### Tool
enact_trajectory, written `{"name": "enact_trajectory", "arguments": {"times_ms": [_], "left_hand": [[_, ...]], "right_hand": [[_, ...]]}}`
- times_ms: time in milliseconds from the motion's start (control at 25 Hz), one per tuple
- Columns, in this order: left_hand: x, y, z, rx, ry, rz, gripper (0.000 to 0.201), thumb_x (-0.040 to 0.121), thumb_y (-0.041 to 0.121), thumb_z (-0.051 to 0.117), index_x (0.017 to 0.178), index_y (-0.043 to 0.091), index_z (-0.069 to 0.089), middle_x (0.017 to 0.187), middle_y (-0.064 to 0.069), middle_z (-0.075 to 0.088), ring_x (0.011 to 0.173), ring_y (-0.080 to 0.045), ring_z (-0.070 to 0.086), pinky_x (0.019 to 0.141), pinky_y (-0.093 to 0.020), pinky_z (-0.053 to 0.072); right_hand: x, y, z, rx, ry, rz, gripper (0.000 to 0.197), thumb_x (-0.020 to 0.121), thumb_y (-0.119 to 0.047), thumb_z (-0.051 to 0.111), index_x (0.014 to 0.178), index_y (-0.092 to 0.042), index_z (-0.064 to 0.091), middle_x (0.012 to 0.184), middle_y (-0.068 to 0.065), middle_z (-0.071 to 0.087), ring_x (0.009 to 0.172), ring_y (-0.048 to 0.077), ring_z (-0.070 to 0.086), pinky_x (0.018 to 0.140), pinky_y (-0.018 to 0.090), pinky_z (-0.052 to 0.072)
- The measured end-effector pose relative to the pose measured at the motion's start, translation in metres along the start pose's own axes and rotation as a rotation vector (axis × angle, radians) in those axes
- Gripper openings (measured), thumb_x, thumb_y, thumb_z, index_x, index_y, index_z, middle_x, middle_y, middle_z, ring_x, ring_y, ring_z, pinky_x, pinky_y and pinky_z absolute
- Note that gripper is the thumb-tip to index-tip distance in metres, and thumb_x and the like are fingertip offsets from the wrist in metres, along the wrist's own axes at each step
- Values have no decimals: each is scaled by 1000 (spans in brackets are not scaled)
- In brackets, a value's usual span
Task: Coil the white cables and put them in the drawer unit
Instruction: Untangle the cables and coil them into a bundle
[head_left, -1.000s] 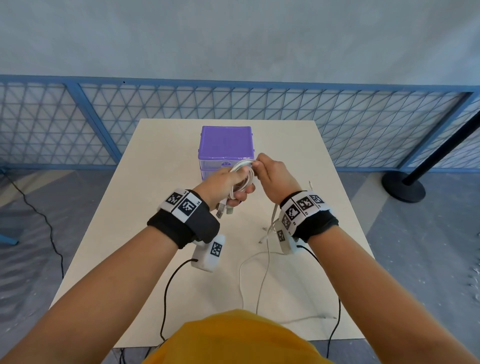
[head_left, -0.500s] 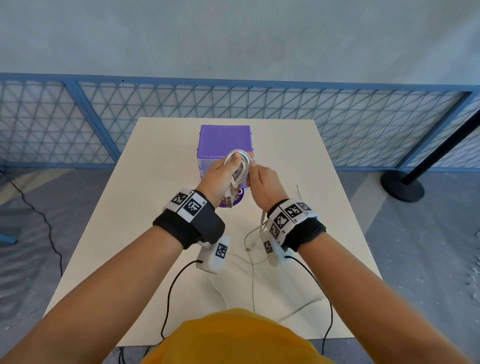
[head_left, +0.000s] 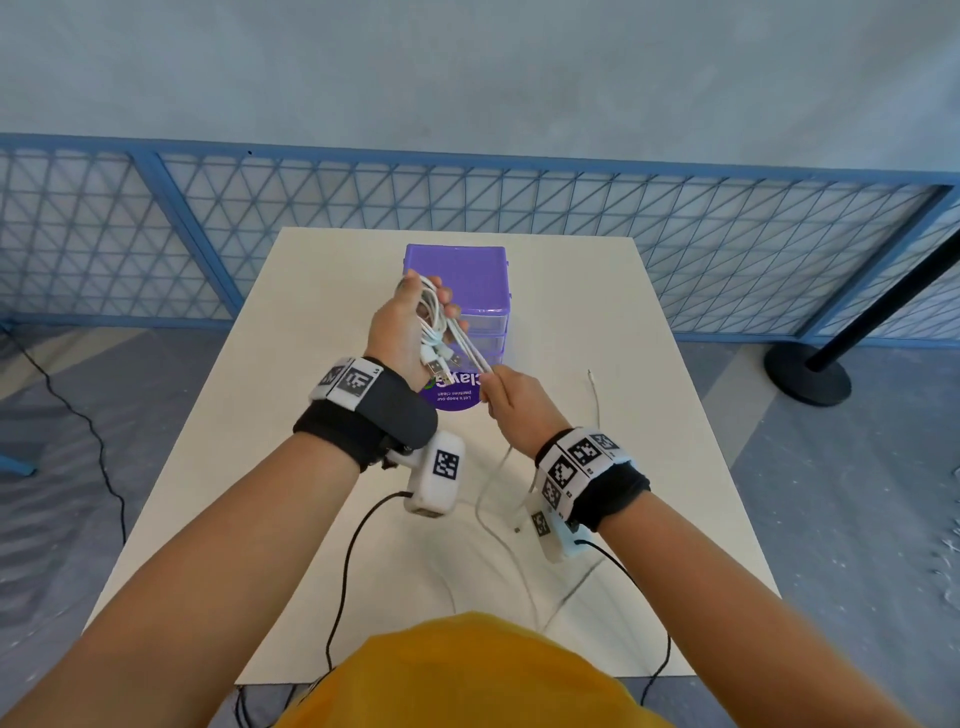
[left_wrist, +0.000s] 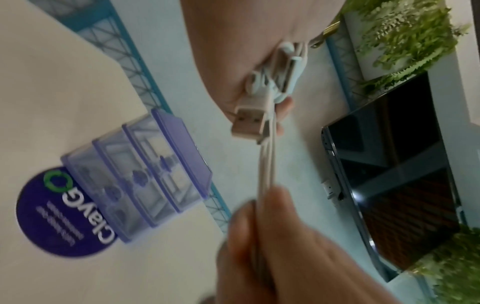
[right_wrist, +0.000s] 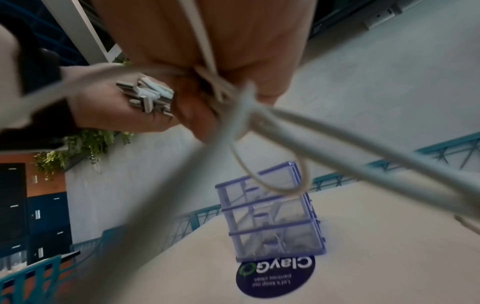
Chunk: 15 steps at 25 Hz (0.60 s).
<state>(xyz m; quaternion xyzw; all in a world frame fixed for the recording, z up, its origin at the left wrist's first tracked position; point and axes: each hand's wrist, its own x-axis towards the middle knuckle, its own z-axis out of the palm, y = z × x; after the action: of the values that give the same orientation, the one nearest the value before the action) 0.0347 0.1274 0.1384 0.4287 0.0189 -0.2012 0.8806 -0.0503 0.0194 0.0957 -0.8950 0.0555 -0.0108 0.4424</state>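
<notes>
the cables (head_left: 435, 322) hang in a coil above the table (head_left: 291, 395), just near of the drawers (head_left: 470, 280). the left hand (head_left: 402, 332) grips the coil, plugs dangling. the right hand (head_left: 511, 402) pinches strands stretched taut from it, slack trailing onto the table.

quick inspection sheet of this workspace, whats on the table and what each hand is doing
surface: pale table, with a round purple sticker by the drawer unit
job's things: white cables part coiled in hand; purple drawer unit, drawers look closed
clutter: nothing seen
grippers: left hand grips the coil; right hand pinches the strands running to it
cables: loose white tails trail on the table; black wrist leads hang off the near edge
surroundings: blue mesh fence, black post base, grey floor
</notes>
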Motion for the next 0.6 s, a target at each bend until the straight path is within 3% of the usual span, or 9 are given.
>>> {"name": "enact_trajectory", "arguments": {"times_ms": [160,280,360,400,600], "left_hand": [[7,4,-18,106,32,92,34,98,31,31,78,15,52,54,8,57,45,-8,51,51,-24,50],[16,18,-29,61,93,134,36,99,32,30,75,16,51,52,8,58,45,-8,51,50,-22,45],[19,23,-32,102,115,168,35,99,30,32,74,16,53,52,9,58,46,-9,52,54,-25,44],[18,23,-33,144,118,184,34,98,29,33,74,17,53,53,9,58,47,-8,52,56,-26,44],[17,20,-32,239,161,225,31,99,24,34,75,17,53,61,6,56,49,-7,54,56,-27,47]], "right_hand": [[-10,10,2,-29,-62,-12,23,95,-17,35,77,-11,48,74,11,53,70,24,47,68,28,35],[-14,24,-1,-34,-69,-1,20,93,-18,41,73,-18,46,65,5,51,60,20,44,59,28,36],[-17,34,0,-58,-100,1,23,93,-19,40,71,-24,39,57,-4,43,54,12,38,53,20,32],[-18,37,1,-37,-97,2,21,94,-18,39,73,-21,40,57,-6,40,54,9,37,53,16,32],[-12,49,1,127,-7,67,23,90,-2,39,82,-13,57,66,-11,50,61,3,45,59,8,38]]}}
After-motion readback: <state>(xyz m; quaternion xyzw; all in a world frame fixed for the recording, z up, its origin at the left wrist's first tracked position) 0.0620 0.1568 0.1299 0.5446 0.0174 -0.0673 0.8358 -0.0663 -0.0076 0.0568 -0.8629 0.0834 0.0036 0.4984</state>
